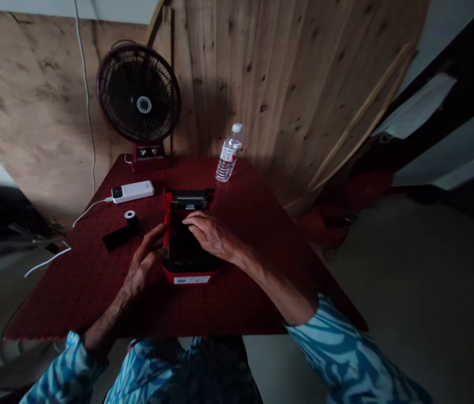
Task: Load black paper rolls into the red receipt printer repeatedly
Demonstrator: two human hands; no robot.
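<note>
While left hand touches red device, fingers spread, right hand hangs over it, fingers bent, grip unclear.

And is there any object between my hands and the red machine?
Nothing visible stands in the way. The left hand is at the left side of the red machine, the right hand over its dark top. The bottle stands beyond it to the right; the roll and power bank are to the left.

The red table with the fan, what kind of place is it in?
Probably a plain room indoors, perhaps in a home: the red table stands by a wall of wooden boards, with a fan and a plastic bottle on it.
</note>
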